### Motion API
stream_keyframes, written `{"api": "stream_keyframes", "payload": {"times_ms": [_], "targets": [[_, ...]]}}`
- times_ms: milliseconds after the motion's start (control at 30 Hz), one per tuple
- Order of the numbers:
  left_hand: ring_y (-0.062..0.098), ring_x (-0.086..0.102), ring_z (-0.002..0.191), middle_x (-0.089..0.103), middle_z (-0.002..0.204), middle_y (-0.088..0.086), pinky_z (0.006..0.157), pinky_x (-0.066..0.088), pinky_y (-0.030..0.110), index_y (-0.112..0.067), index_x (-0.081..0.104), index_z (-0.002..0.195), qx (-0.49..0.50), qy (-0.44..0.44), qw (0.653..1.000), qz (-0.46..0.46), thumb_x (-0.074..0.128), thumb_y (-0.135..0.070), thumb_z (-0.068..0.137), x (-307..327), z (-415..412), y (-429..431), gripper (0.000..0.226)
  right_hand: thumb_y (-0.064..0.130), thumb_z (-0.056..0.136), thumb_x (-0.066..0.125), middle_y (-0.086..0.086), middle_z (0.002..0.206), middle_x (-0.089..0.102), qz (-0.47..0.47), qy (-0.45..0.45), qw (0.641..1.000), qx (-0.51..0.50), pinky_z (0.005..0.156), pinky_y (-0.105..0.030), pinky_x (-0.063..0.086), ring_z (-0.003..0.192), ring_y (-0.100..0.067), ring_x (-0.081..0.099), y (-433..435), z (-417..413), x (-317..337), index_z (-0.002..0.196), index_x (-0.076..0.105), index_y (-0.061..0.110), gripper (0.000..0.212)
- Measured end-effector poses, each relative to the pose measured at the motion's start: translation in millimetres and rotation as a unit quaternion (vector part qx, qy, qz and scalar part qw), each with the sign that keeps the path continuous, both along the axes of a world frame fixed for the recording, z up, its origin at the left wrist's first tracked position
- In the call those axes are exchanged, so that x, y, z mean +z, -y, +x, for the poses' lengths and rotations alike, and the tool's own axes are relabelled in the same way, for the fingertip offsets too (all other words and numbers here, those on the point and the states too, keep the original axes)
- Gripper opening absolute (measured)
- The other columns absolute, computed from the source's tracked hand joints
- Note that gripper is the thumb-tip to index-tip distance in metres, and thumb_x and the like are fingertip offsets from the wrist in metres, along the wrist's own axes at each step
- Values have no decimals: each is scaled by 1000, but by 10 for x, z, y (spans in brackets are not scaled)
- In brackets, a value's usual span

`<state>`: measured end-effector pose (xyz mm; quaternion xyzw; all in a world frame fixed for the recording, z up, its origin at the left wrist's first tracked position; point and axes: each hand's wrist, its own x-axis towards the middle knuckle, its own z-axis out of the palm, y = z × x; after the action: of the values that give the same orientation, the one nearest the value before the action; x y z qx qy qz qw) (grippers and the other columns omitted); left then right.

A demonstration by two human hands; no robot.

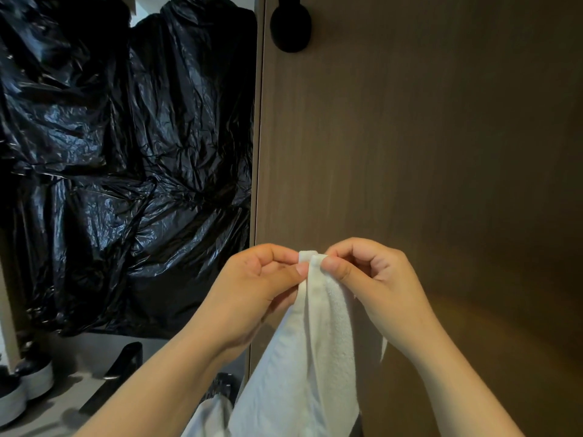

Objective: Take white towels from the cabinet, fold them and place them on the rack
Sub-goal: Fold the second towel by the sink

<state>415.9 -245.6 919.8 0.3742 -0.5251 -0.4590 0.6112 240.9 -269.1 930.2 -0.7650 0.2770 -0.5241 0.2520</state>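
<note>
Left hand (252,288) and right hand (375,279) pinch a white towel (318,357) before a brown cabinet door (426,137).

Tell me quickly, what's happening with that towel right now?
Left hand and right hand both pinch white towel at top edge. It hangs down before brown panel. Nothing blocking.
</note>
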Motion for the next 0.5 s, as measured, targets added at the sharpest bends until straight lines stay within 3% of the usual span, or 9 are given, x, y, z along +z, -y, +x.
{"api": "stream_keyframes", "payload": {"times_ms": [100,267,333,400,500], "targets": [[27,66,82,72,96,22,73,58,28,-2,68,102,-23,-7,1000,0,73,-17,72,-61,-2,-1,33,28,85,71,10,77,69,2,1,1000,-22,64,-16,51,79,-10,65,30,7,-56,77,73,31,9],[32,68,90,74,96,17,91,53,47,-9,70,103,-6,22,1000,-13,65,-13,87,-123,-49,-59,17,29,85,71,12,77,69,12,8,1000,-24,64,-12,51,79,-6,65,22,37,-130,78,72,34,9],[36,60,87,69,97,27,88,48,55,-11,72,101,6,22,1000,-22,63,-16,89,-127,-73,-92,16,31,83,71,12,76,69,13,18,999,-24,63,-12,50,78,-6,64,18,50,-142,77,72,33,7],[34,57,86,63,100,36,83,44,49,-10,72,102,2,23,999,-37,62,-17,90,-127,-79,-114,17,33,82,71,11,75,69,16,31,999,-27,60,-12,49,74,-6,64,21,52,-153,76,73,31,7],[27,72,87,74,93,16,79,58,32,-9,70,104,5,52,997,-60,69,-10,83,-131,-75,-109,21,40,78,70,9,72,69,14,41,999,-24,56,-12,46,68,-5,63,33,44,-170,76,73,29,12]]}}
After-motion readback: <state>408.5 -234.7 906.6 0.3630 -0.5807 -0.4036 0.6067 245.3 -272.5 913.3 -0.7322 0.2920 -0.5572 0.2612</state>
